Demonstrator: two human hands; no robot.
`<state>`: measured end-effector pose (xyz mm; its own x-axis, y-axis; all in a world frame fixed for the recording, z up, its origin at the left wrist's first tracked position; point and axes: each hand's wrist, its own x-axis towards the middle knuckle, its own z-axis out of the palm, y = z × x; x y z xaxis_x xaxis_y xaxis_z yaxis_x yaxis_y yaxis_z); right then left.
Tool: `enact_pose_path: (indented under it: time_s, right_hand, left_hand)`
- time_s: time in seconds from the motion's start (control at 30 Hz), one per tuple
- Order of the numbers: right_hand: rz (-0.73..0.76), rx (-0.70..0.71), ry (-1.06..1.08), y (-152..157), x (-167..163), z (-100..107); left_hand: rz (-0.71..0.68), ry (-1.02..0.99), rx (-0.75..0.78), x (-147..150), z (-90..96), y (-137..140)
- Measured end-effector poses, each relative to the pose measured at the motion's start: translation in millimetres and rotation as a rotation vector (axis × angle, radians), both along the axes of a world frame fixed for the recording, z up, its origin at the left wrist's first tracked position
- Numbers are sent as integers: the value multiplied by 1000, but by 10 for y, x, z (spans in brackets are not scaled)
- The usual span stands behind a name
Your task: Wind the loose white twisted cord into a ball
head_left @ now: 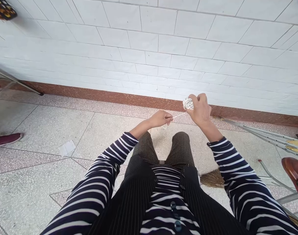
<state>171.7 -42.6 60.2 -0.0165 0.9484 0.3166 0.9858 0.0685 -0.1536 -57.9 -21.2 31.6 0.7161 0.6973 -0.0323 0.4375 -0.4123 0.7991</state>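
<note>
My right hand (201, 109) is closed around the right side of a ball of white string (188, 103), its fingers curled over the top. From the ball a thin white strand (179, 115) runs down to the left, pulled fairly straight. My left hand (161, 118) pinches this strand between thumb and fingers, a short way left of and lower than the ball. A few loose white threads (165, 127) hang beneath my left hand. Both hands are held out in front of my knees, apart from each other.
A white tiled wall (151, 42) with a brown skirting strip (109, 98) stands ahead. Metal crutches (256, 130) lean at the right, near a brown chair (293, 173). A straw broom (212, 179) lies by my right leg. On the floor at left are white paper (67, 148) and a person's red shoe (7, 139).
</note>
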Motion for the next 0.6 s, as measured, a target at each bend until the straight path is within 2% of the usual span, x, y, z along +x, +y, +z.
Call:
enact_pose_path:
  time_s: [0.1, 0.17, 0.23, 0.33, 0.43, 0.6]
  right_hand:
    - [87, -203, 274, 34, 116, -24]
    - [180, -426, 531, 45, 172, -66]
    - [289, -623, 697, 26, 199, -112]
    - [436, -802, 908, -65, 211, -169]
    - [483, -828, 1142, -208, 223, -236]
    - [439, -778, 1521, -453, 190, -429]
  left_hand:
    - [-16, 11, 39, -51, 0, 87]
    - [-11, 18, 156, -63, 4, 160]
    - [-13, -2, 266, -49, -6, 207]
    - [-56, -67, 340, 7, -70, 192]
    - [-34, -146, 299, 56, -194, 116]
    - [55, -264, 31, 78, -415, 26]
